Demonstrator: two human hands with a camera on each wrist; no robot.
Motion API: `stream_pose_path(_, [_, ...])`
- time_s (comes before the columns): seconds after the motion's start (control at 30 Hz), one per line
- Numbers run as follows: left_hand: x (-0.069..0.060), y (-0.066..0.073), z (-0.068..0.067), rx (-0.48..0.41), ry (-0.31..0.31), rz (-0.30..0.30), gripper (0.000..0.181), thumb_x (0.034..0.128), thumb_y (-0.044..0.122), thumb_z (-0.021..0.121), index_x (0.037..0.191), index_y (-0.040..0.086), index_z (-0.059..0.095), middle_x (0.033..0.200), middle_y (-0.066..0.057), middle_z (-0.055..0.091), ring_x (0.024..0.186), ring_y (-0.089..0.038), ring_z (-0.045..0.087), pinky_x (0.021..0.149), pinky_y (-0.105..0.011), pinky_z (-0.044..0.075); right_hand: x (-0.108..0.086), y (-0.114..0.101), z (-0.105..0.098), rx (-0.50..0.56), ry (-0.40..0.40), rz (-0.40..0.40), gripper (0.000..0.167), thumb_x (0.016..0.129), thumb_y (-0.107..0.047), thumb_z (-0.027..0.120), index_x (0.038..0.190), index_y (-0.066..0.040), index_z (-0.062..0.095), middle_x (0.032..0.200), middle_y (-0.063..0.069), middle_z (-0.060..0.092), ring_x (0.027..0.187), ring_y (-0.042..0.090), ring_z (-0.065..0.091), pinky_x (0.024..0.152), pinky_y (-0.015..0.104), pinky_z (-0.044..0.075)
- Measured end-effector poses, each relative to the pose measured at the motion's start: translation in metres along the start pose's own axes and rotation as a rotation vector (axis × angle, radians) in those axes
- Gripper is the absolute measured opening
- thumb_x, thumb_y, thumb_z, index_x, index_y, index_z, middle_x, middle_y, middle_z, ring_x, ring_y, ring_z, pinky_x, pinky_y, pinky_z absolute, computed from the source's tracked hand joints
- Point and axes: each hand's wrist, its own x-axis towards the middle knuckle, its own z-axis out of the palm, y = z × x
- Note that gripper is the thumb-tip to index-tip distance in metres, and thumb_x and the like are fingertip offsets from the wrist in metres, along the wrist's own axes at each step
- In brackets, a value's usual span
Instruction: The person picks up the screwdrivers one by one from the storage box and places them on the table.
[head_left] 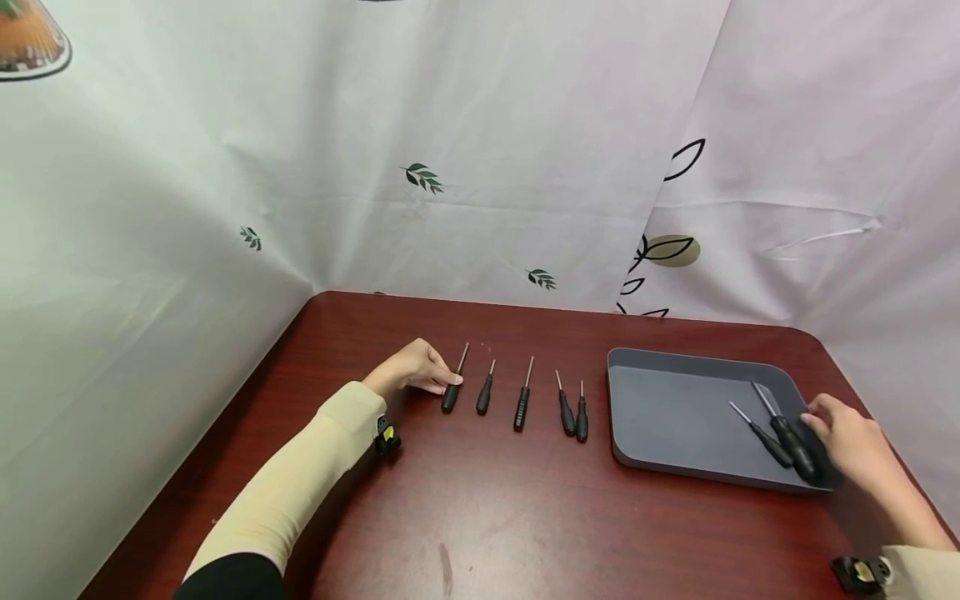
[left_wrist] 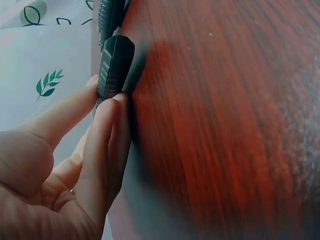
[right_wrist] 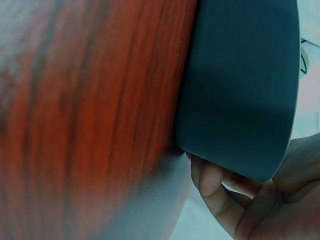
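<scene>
At the left end of a row of screwdrivers, my left hand (head_left: 412,367) pinches the black handle of a screwdriver (head_left: 450,398) between thumb and fingers. The left wrist view shows that ridged handle (left_wrist: 115,65) close up, at or just above the table; contact is unclear. Over on the right, my right hand (head_left: 855,442) grips the right edge of a grey tray (head_left: 667,417). In the right wrist view the fingers (right_wrist: 212,182) curl under the tray's corner. Inside the tray lie a smaller screwdriver (head_left: 771,443) and a larger screwdriver (head_left: 795,450), side by side.
Between left hand and tray lie a short screwdriver (head_left: 484,396), a ridged-handled screwdriver (head_left: 521,408), and two close together, a left one (head_left: 567,417) and a right one (head_left: 582,423). A white patterned curtain (head_left: 480,167) borders the reddish-brown table (head_left: 525,517).
</scene>
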Motion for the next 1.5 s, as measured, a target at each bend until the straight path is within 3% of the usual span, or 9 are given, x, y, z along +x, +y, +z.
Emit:
stream_pose_path(0.3, [-0.004, 0.005, 0.002, 0.094, 0.003, -0.001, 0.017, 0.0802, 0.01, 0.085, 0.078, -0.002, 0.073, 0.066, -0.008, 0.067, 0.049, -0.01, 0.064, 0.057, -0.026, 0.061, 0.0, 0.001, -0.001, 0.001, -0.011, 0.014, 0.01, 0.091, 0.01, 0.063, 0.088, 0.008, 0.054, 0.071, 0.024, 0.059, 0.059, 0.033, 0.052, 0.05, 0.051, 0.041])
stream_pose_path(0.6, [-0.008, 0.007, 0.002, 0.1, -0.017, 0.012, 0.018, 0.082, 0.01, 0.084, 0.08, -0.003, 0.073, 0.066, -0.01, 0.067, 0.05, -0.011, 0.065, 0.058, -0.027, 0.062, 0.0, 0.0, -0.002, 0.001, -0.012, 0.014, 0.009, 0.092, 0.009, 0.062, 0.088, 0.008, 0.054, 0.065, 0.014, 0.055, 0.057, 0.029, 0.049, 0.048, 0.044, 0.039])
stream_pose_path(0.8, [-0.011, 0.006, 0.002, 0.12, 0.01, 0.013, 0.021, 0.083, 0.014, 0.083, 0.08, -0.004, 0.073, 0.067, -0.011, 0.069, 0.051, -0.012, 0.066, 0.058, -0.028, 0.062, -0.001, -0.001, -0.001, 0.007, -0.013, 0.011, 0.01, 0.091, 0.01, 0.063, 0.088, 0.009, 0.053, 0.072, 0.025, 0.059, 0.059, 0.035, 0.052, 0.049, 0.051, 0.042])
stream_pose_path(1.03, [-0.013, 0.005, -0.001, 0.1, 0.008, 0.023, 0.023, 0.0838, 0.015, 0.083, 0.082, -0.006, 0.073, 0.067, -0.012, 0.068, 0.052, -0.013, 0.067, 0.059, -0.03, 0.063, -0.001, -0.001, -0.002, 0.002, -0.011, 0.013, 0.009, 0.093, 0.008, 0.062, 0.089, 0.008, 0.054, 0.065, 0.015, 0.056, 0.057, 0.029, 0.048, 0.047, 0.043, 0.038])
stream_pose_path(1.27, [-0.017, 0.009, -0.003, 0.107, 0.03, 0.036, 0.023, 0.0886, 0.015, 0.078, 0.087, -0.007, 0.072, 0.071, -0.015, 0.07, 0.053, -0.015, 0.068, 0.063, -0.034, 0.064, 0.0, 0.0, -0.002, 0.006, -0.016, 0.007, 0.01, 0.091, 0.01, 0.063, 0.088, 0.009, 0.054, 0.08, 0.032, 0.061, 0.06, 0.036, 0.054, 0.049, 0.047, 0.042])
stream_pose_path(1.5, [-0.02, 0.02, 0.0, 0.077, 0.024, 0.067, 0.021, 0.0934, 0.011, 0.071, 0.092, -0.01, 0.071, 0.074, -0.016, 0.071, 0.056, -0.016, 0.069, 0.068, -0.037, 0.064, -0.001, -0.001, -0.002, 0.008, -0.004, 0.005, 0.009, 0.092, 0.009, 0.062, 0.089, 0.008, 0.053, 0.067, 0.017, 0.056, 0.058, 0.03, 0.049, 0.048, 0.043, 0.038])
